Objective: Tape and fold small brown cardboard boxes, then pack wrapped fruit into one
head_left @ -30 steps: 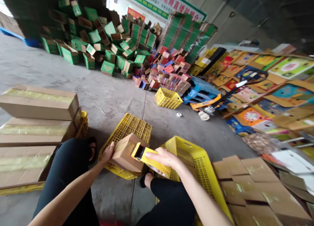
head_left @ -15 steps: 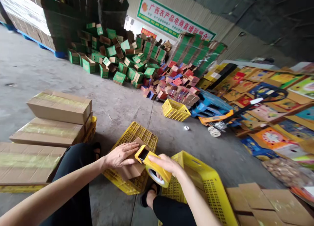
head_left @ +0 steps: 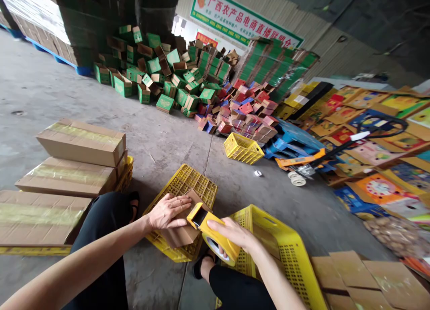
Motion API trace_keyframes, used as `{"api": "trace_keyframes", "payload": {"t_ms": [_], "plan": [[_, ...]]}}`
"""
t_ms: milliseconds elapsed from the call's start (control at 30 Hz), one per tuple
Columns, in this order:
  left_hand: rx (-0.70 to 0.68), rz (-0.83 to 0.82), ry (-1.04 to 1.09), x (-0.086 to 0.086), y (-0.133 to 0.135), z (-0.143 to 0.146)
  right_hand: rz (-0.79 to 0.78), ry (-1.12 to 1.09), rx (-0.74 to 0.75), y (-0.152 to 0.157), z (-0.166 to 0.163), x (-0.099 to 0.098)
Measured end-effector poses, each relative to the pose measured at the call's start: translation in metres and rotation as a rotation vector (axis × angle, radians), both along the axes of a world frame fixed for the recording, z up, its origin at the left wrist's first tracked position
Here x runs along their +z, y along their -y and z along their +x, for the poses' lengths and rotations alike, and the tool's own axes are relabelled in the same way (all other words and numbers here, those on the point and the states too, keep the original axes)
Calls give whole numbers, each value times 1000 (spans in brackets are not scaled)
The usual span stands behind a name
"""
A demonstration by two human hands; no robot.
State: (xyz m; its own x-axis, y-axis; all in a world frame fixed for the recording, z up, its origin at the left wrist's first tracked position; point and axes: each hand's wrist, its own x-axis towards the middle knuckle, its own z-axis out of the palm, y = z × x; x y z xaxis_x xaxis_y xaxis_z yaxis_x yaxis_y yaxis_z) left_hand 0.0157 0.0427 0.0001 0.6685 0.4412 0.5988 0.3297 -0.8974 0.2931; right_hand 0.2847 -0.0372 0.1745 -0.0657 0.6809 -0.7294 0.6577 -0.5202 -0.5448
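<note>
A small brown cardboard box [head_left: 179, 236] rests on an upturned yellow crate [head_left: 196, 182] between my knees. Flat on top of the box, with fingers stretched out, lies my left hand [head_left: 168, 211]. My right hand [head_left: 231, 233] is wrapped round a yellow tape dispenser [head_left: 219, 234] carrying a roll of tape. The dispenser's front end is at the right side of the box top, close to my left fingertips. Whether tape is stuck to the box there I cannot tell.
Larger taped cartons [head_left: 80, 142] are stacked at my left. A yellow crate [head_left: 295, 256] with cardboard inside stands at my right, beside flat brown boxes [head_left: 352, 274]. Ahead are a small yellow crate [head_left: 243, 148], a pallet jack [head_left: 312, 160] and heaped green boxes [head_left: 164, 103].
My right hand and the tape dispenser have shifted slightly right. My left hand still lies on the box, and the whole view has moved a little.
</note>
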Motion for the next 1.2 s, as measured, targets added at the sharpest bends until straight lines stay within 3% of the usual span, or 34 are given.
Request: {"api": "trace_keyframes", "payload": {"t_ms": [400, 567, 933, 1200], "plan": [[-37, 6, -96, 15, 14, -5, -1, 44, 31, 11, 10, -6], [-185, 40, -149, 25, 19, 7, -7, 36, 27, 14, 15, -9], [-327, -13, -181, 27, 12, 13, -12, -88, -39, 34, 18, -12], [-322, -31, -180, 26, 12, 14, -31, -76, -128, 50, 28, -7]]}}
